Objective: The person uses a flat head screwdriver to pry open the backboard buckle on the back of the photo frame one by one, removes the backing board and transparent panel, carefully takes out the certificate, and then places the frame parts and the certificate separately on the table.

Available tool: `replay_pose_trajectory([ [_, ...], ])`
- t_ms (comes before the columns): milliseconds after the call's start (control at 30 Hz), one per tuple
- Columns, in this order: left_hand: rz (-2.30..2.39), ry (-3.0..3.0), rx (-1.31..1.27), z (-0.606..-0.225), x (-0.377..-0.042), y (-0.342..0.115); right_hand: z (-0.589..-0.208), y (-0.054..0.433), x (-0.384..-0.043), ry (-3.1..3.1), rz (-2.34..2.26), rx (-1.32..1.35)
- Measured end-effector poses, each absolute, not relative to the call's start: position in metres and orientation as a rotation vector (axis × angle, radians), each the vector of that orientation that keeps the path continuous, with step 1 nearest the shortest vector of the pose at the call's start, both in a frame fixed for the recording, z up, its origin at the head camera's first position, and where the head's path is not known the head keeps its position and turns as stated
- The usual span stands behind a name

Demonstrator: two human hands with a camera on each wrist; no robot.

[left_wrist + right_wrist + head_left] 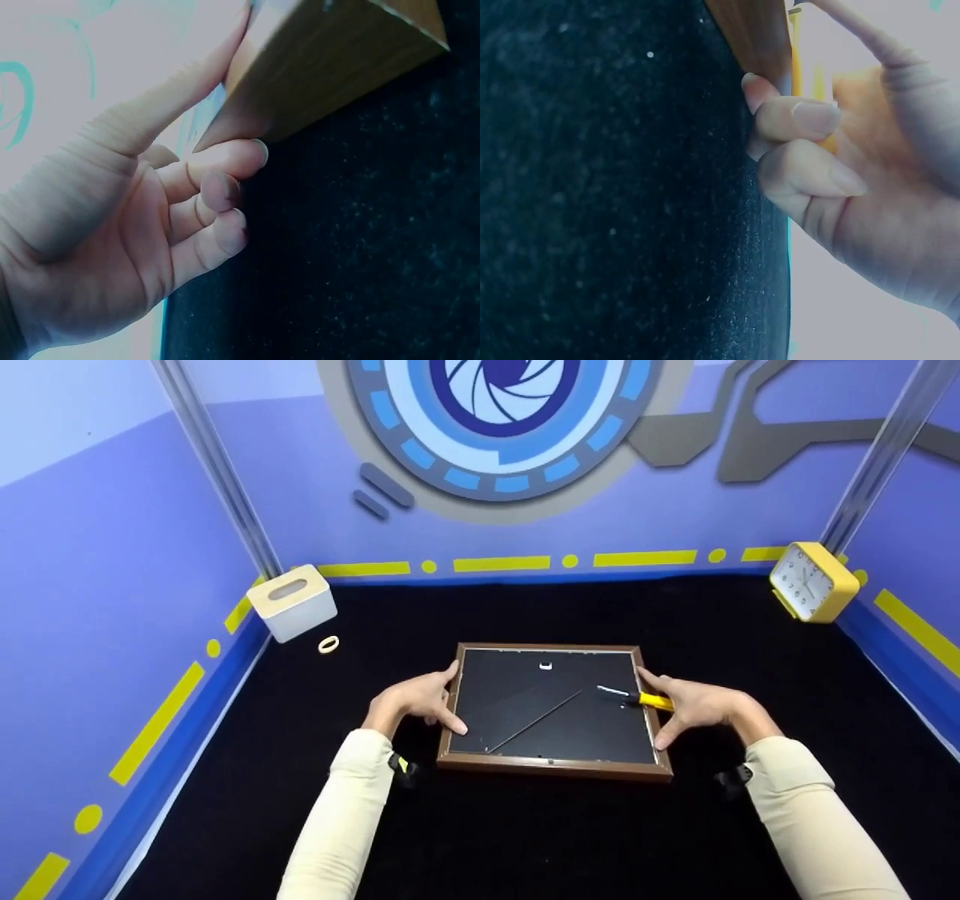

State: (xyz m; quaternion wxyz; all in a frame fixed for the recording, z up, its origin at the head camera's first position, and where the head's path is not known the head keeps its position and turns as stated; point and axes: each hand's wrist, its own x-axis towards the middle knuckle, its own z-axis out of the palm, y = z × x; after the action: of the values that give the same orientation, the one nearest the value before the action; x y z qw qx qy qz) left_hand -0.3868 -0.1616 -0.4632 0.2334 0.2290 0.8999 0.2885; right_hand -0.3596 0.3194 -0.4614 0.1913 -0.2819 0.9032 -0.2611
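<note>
A brown wooden picture frame lies in the middle of the head view, its black backing facing up. My left hand grips its left side, thumb over the top edge; in the left wrist view the fingertips touch the wood from below. On the right side my right hand holds the frame, thumb above. A yellow-handled tool with a metal tip runs under that hand; the right wrist view shows curled fingers against its yellow handle. A thin dark rod rests slantwise on the backing.
A small white piece lies on the backing near its far edge. At the back left stand a white tissue box with a wooden lid and a pale ring. A yellow clock is at the back right. Black cloth covers the table.
</note>
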Motion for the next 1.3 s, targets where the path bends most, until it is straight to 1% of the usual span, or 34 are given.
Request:
replay_pose_trajectory([
  [400, 0.731, 2.504, 0.63, -0.46, -0.377, -0.159, -0.462, 0.321, -0.363, 2.521, -0.743, -0.792],
  [700, 0.805, 2.489, 0.535, -0.461, -0.374, -0.156, -0.459, 0.322, -0.366, 2.502, -0.753, -0.767],
  [1067, 0.688, 2.57, 0.581, -0.462, -0.369, -0.153, -0.46, 0.322, -0.367, 2.509, -0.739, -0.758],
  [1300, 0.761, 2.555, 0.584, -0.464, -0.371, -0.154, -0.459, 0.324, -0.369, 2.495, -0.779, -0.769],
])
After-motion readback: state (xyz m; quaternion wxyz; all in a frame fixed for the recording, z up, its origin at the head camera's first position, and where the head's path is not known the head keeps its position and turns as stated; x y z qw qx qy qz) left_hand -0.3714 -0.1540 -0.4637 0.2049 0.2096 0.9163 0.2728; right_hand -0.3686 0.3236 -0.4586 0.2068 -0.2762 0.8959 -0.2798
